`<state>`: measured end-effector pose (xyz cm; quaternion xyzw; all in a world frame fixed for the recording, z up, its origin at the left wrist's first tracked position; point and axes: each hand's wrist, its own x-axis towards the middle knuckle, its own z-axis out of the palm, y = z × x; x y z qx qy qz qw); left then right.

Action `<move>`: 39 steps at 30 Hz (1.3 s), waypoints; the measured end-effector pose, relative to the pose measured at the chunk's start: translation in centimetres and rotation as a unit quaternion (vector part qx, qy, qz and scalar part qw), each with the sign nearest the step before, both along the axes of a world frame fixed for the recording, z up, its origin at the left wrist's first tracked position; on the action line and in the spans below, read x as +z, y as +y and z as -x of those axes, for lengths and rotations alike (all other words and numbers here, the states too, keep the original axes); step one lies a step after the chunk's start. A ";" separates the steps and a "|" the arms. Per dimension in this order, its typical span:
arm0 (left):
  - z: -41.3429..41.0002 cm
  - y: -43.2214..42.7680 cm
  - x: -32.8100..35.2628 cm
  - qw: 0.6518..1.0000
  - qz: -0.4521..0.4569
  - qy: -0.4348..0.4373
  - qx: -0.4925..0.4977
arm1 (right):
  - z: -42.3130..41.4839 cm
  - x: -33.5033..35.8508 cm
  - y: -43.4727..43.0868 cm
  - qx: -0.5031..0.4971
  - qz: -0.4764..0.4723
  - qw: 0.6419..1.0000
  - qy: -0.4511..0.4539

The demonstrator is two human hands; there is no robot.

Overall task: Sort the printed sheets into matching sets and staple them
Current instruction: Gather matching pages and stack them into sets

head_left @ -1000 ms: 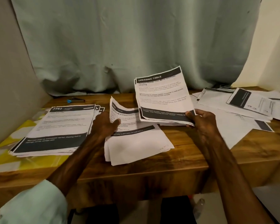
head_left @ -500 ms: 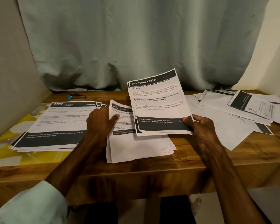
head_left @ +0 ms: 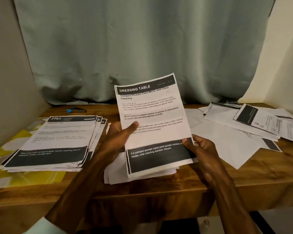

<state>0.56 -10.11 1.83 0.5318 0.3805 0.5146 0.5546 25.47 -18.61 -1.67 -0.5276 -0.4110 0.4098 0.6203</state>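
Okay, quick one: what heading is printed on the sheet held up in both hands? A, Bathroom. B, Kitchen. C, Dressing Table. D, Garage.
C: the dark band at the top of the held sheet reads DRESSING TABLE; the left hand and right hand hold it by its edges.

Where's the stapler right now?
Head view: the stapler lies at the back left of the table, by the curtain, just behind the 2762 stack.

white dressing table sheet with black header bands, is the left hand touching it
Touching. The head view shows the thumb of the left hand lying on the face of the white black-banded sheet.
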 end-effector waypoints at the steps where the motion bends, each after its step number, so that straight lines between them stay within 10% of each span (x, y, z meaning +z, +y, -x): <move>1: -0.1 0.3 -0.2 1.000 -0.012 0.009 0.004 | -0.2 0.0 0.2 0.011 0.005 1.000 0.005; 11: 0.2 1.7 -0.8 0.992 -0.050 0.095 0.069 | -3.0 2.5 1.8 -0.035 -0.007 0.993 -0.117; 16: -1.0 4.2 -0.4 0.994 -0.028 0.081 0.068 | -13.1 2.1 7.7 -0.184 -0.003 0.872 -0.453; 23: -3.9 8.2 0.5 0.994 0.008 0.076 0.080 | -22.2 0.5 12.1 -0.182 0.199 0.765 -0.584; 36: -5.5 10.0 -1.9 0.993 0.022 0.050 0.101 | -24.2 0.1 11.6 -0.214 0.107 0.795 -0.558; 39: -5.6 10.0 -2.2 0.994 0.018 0.049 0.098 | -27.6 1.1 11.1 -0.304 0.186 0.741 -0.569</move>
